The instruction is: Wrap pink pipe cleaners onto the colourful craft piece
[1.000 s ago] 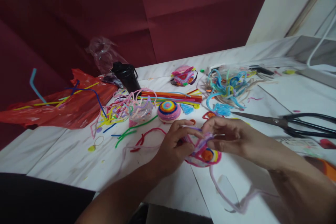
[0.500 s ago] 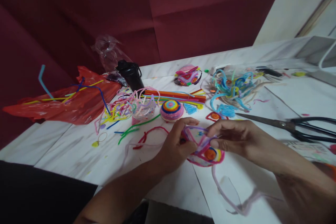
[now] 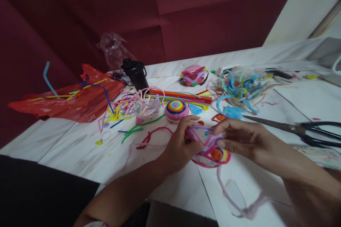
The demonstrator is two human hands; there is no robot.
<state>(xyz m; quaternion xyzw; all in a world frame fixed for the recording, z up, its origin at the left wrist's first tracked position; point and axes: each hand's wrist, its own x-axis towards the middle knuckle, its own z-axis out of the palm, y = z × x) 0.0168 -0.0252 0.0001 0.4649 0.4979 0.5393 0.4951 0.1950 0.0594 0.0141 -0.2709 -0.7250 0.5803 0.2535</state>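
My left hand (image 3: 183, 145) grips the left side of a round craft piece (image 3: 207, 163) edged and patterned with pink and purple pipe cleaners. An orange disc ringed in yellow and blue shows on its lower right. My right hand (image 3: 237, 138) pinches a purple pipe cleaner (image 3: 214, 140) against the top of the piece. A long pale purple pipe cleaner (image 3: 229, 195) trails below it over the table. Just beyond my hands sits a ball (image 3: 176, 110) coiled in pink, blue, yellow and red. A red pipe cleaner (image 3: 149, 138) lies left of my left hand.
Black-handled scissors (image 3: 301, 129) lie to the right, blades toward my right hand. Behind are a pink decorated ball (image 3: 194, 76), a blue pipe-cleaner heap (image 3: 239, 87) and a black bottle (image 3: 135, 74). A red plastic bag (image 3: 66, 108) with pipe cleaners lies at the left.
The view has shifted slightly, so the table's things appear a little farther right. Both hands stay on the craft piece, with the right fingers still at the purple pipe cleaner.
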